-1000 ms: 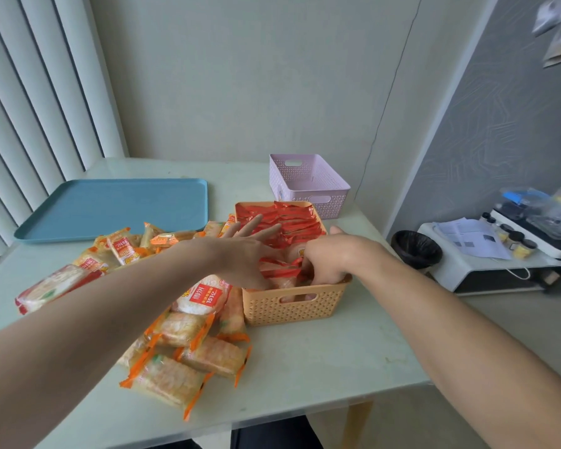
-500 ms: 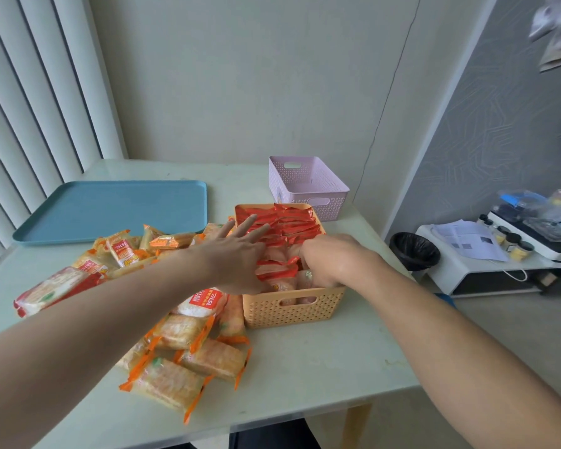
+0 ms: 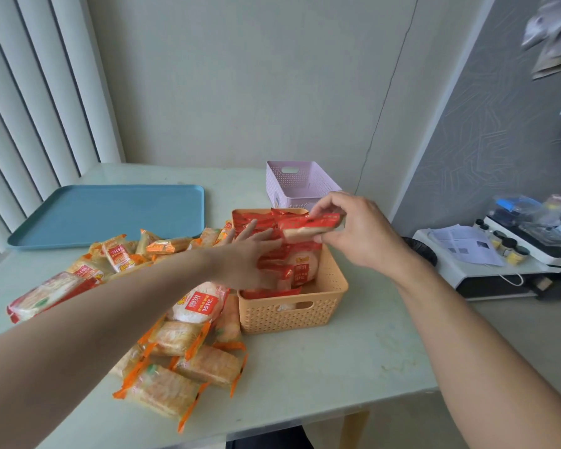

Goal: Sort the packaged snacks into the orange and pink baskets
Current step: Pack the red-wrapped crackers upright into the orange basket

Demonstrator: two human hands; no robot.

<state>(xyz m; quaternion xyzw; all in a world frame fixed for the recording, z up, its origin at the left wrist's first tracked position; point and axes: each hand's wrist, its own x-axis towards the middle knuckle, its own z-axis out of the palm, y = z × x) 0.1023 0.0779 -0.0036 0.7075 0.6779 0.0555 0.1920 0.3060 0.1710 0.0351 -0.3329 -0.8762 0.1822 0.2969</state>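
- Right hand [image 3: 353,231] pinches a red pack [image 3: 311,223] above the orange basket [image 3: 292,314].
- Left hand [image 3: 250,254], fingers straight, presses the packs [image 3: 272,264] inside it.

The right hand [image 3: 358,233], which was down inside the orange perforated plastic basket [image 3: 293,314] among the packets, is now raised above the basket's far end and pinches a red-wrapped flat snack packet [image 3: 311,224] between thumb and fingers. The left hand [image 3: 246,259] has shifted slightly, its straight fingers now pressed against the standing red packets [image 3: 297,267] in the basket.
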